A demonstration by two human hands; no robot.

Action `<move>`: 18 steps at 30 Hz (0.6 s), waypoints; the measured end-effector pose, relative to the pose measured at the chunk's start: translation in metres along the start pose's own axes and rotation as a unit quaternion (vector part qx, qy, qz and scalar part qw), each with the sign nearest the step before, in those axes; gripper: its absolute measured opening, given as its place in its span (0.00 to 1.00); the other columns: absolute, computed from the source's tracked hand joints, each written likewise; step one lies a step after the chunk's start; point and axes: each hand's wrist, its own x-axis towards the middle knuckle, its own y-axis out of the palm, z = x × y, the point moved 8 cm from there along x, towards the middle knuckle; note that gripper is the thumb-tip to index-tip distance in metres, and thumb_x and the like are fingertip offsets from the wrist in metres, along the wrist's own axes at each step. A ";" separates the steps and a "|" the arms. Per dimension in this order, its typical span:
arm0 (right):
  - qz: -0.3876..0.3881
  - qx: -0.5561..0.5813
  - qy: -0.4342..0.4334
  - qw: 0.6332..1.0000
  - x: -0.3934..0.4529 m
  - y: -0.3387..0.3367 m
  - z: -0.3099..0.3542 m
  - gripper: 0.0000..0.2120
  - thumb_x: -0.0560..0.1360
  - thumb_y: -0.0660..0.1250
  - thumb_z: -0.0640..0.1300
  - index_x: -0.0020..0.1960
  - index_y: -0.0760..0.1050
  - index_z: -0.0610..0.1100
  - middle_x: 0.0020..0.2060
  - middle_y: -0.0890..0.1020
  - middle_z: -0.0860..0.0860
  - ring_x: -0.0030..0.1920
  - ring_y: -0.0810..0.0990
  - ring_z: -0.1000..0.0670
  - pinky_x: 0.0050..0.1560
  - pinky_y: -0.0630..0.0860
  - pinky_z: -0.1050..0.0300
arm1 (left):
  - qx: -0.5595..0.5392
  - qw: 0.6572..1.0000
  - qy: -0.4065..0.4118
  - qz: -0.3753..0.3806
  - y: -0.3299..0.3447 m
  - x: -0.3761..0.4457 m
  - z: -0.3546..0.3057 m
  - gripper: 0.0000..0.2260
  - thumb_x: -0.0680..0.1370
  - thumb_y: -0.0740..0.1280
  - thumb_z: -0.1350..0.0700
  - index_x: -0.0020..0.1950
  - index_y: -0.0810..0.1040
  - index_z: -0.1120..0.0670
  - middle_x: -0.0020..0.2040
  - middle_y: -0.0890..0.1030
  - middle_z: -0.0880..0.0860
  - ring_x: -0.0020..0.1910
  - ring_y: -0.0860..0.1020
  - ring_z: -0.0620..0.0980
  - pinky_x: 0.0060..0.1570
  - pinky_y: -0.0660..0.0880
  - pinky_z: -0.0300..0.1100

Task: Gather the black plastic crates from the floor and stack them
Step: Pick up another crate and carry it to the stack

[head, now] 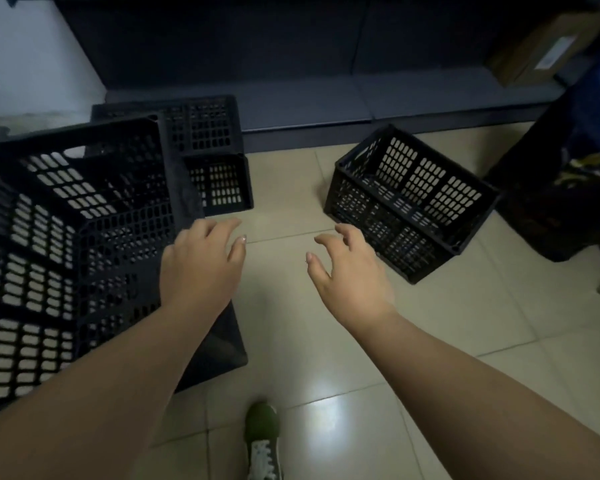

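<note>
A large black plastic crate point(66, 244), rectangular with walls and floor pierced by rows of small rounded slots, is seen open-topped on the glossy beige tiled floor point(291, 341). Its right rim is met by the left hand point(201, 268), fingers loosely extended; whether the rim is gripped cannot be told. Behind this crate, two more slotted crates point(208, 157) are stacked against a dark shelf base point(326, 105). To its right, well apart, a fourth crate point(409, 202) lies tilted on the tiles. Between them the right hand point(350, 271) is held spread, fingers curved, holding nothing. Near the crate's lower right corner, a green laced shoe point(262, 441) is visible.
</note>
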 end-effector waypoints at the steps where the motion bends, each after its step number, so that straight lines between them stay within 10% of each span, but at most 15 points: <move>1: 0.001 -0.007 0.000 1.000 0.008 -0.004 -0.006 0.20 0.79 0.57 0.56 0.67 0.70 0.50 0.72 0.63 0.50 0.67 0.68 0.47 0.65 0.66 0.51 | 0.004 1.000 0.011 0.009 0.005 0.012 -0.011 0.18 0.80 0.57 0.47 0.69 0.71 0.46 0.63 0.74 0.52 0.60 0.71 0.55 0.58 0.66 0.51; 18: -0.046 -0.045 0.163 0.984 0.142 -0.141 -0.189 0.22 0.78 0.55 0.59 0.69 0.69 0.54 0.73 0.62 0.50 0.70 0.64 0.46 0.67 0.66 0.48 | -0.008 0.987 0.138 0.083 0.077 0.191 -0.255 0.19 0.79 0.57 0.45 0.70 0.70 0.46 0.62 0.75 0.53 0.57 0.74 0.57 0.56 0.69 0.51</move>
